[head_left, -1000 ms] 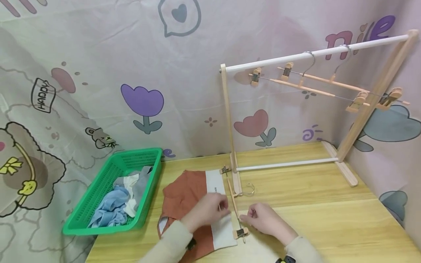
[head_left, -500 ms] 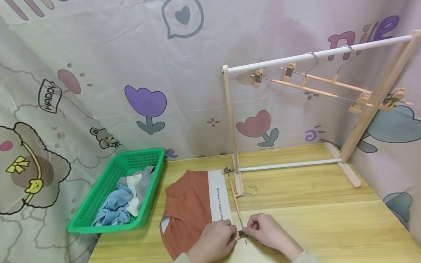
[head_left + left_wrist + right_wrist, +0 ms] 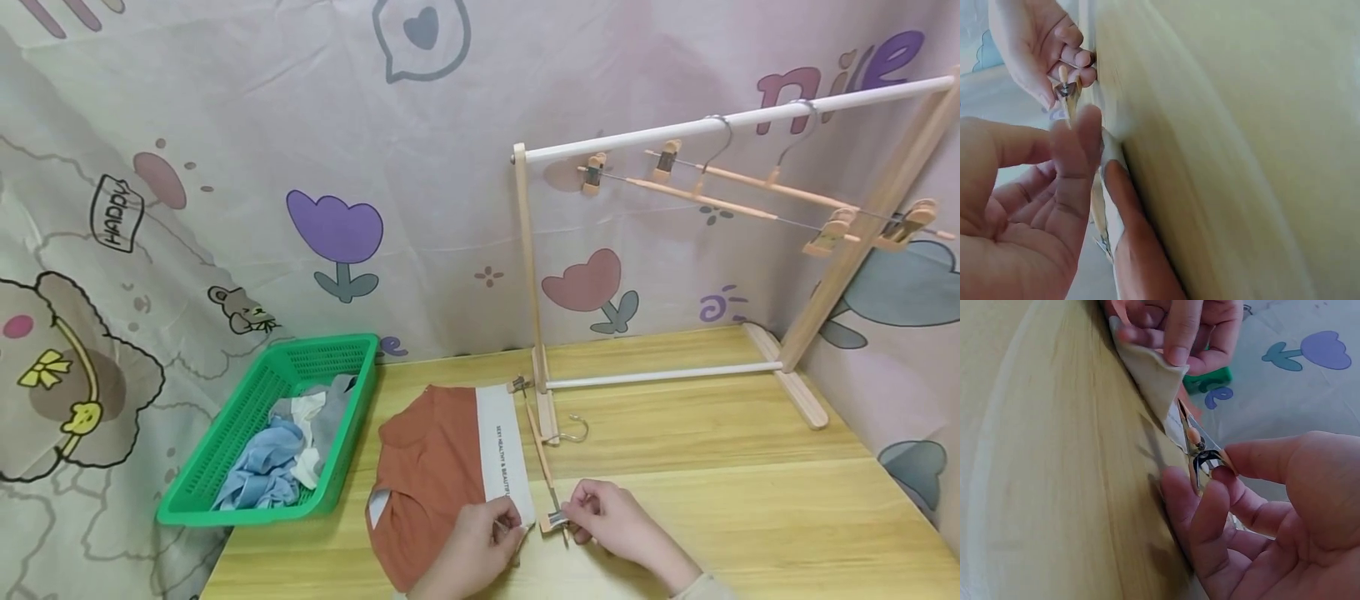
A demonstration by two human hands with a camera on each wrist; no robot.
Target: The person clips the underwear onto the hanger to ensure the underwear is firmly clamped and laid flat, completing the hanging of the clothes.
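Observation:
Rust-coloured underpants (image 3: pixel 429 458) lie on the table, their white waistband (image 3: pixel 498 433) printed with small letters. My left hand (image 3: pixel 474 546) pinches the near corner of that waistband; in the right wrist view the white cloth (image 3: pixel 1157 378) is lifted off the wood. A clip hanger (image 3: pixel 545 462) lies alongside, its hook to the right and its far clip (image 3: pixel 519 383) at the waistband's far corner. My right hand (image 3: pixel 611 523) grips the near clip (image 3: pixel 553 522) between thumb and fingers, a short gap from the cloth corner.
A green basket (image 3: pixel 176 510) with blue, white and grey clothes (image 3: pixel 270 462) stands at the left. Behind the hanger is a wooden rack (image 3: pixel 529 275) with a white rail, where two clip hangers (image 3: pixel 701 200) hang. A patterned cloth backdrop (image 3: pixel 442 167) closes off the back.
The left hand has come down the waistband to its near corner and lifted it. My right hand has moved from the hanger bar to the near clip and taken hold of it.

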